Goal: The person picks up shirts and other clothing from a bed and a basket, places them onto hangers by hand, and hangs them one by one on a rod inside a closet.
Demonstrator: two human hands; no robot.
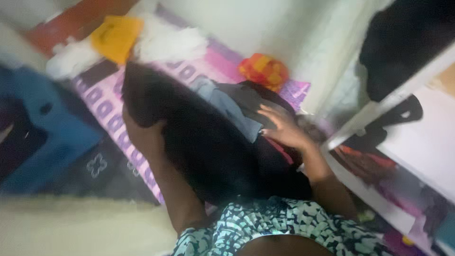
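Note:
A large black garment (199, 142) hangs in front of me over a bed with a purple patterned sheet (102, 102). My left hand (142, 130) grips the black garment at its left edge, fingers mostly buried in the cloth. My right hand (282, 125) rests with fingers spread on the garment's right side, next to a grey-blue piece of clothing (230, 109). The picture is blurred.
On the bed lie a yellow cloth (116, 35), white cloth (166, 42) and an orange-red bundle (264, 70). A blue plastic stool (42, 128) stands left. A white shelf unit (403, 95) with dark and coloured clothes stands right. A pale wall is behind.

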